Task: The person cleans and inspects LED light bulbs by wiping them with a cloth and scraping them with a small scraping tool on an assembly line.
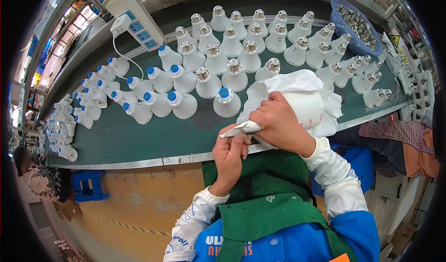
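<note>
Right hand [278, 119] clutching white material [241, 128] — left hand [227, 157] touching

Illumination is bright and diffuse across the worktop [195, 136], with soft shadows beside the bulbs [182, 105]. Specular highlights appear on the metal caps [233, 66]; the cloth [332, 115] reads near white. Background at upper left contains overexposed patches. Wide-angle distortion bows the worktop edge and compresses peripheral objects, where detail softens. Black vignetting fills the corners. The left hand [227, 159] and right hand [280, 120] are sharp.
</note>
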The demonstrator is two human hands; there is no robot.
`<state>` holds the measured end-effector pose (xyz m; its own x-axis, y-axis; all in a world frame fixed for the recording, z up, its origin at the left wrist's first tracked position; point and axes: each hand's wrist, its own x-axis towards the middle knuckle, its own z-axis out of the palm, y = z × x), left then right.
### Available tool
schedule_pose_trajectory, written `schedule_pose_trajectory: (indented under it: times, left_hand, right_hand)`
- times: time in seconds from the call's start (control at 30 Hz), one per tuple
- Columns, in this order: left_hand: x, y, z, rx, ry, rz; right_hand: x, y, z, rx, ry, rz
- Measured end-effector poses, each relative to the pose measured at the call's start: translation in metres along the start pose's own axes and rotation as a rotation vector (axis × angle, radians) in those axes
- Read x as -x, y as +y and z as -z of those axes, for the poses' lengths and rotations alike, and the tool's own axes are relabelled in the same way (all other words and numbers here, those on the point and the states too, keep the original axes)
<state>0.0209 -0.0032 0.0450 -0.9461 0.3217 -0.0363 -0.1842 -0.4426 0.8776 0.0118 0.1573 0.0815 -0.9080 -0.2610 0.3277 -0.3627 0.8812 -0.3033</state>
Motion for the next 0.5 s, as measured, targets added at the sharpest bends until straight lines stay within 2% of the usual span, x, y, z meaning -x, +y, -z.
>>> schedule_pose_trajectory:
  times: [0.1,0.17,0.5]
  left_hand:
    - [-0.0043,-0.0038,0.0043,0.011,0.055,0.028]
    - [-0.0059,-0.0058,0.0051,0.047,0.003,-0.016]
    - [-0.0061,-0.0035,0.0038,-0.014,0.084,-0.067]
  right_hand:
    - [-0.0011,-0.0003,0.0032,-0.022,-0.034,0.002]
    - [-0.0012,0.0004,0.0052,-0.103,-0.087,0.022]
    - [-0.0026,-0.004,-0.0009,-0.192,-0.066,0.02]
